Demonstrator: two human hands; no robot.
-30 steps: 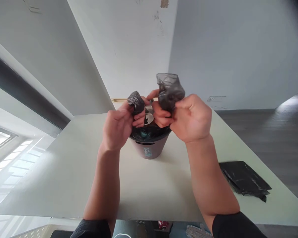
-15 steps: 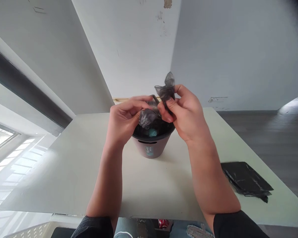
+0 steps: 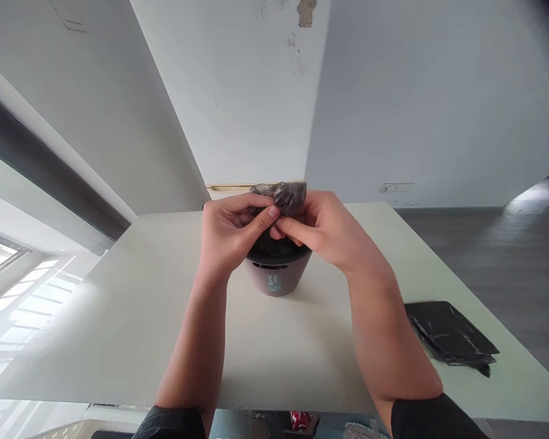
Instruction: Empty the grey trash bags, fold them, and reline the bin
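Gathered dark translucent plastic of a garbage bag [image 3: 289, 196] bunches up between my two hands, above the trash can. My left hand [image 3: 233, 228] pinches it with thumb and fingers from the left. From the right, my right hand [image 3: 322, 225] grips it too, its fingertips meeting those of the left. Beneath them the mauve trash can [image 3: 279, 281] stands upright on the white table, with a dark rim, a slot handle and a small teal label. My hands hide most of the can's opening; some black shows inside.
A folded stack of black plastic bags [image 3: 452, 332] lies on the right part of the white table [image 3: 165, 317]. Walls rise behind the table. A white perforated basket [image 3: 66, 430] is low at the left, below the table's front edge.
My hands have come together over the can. The two bag ends, held apart before, are now bunched in one place, and the right hand has lowered and turned inward.
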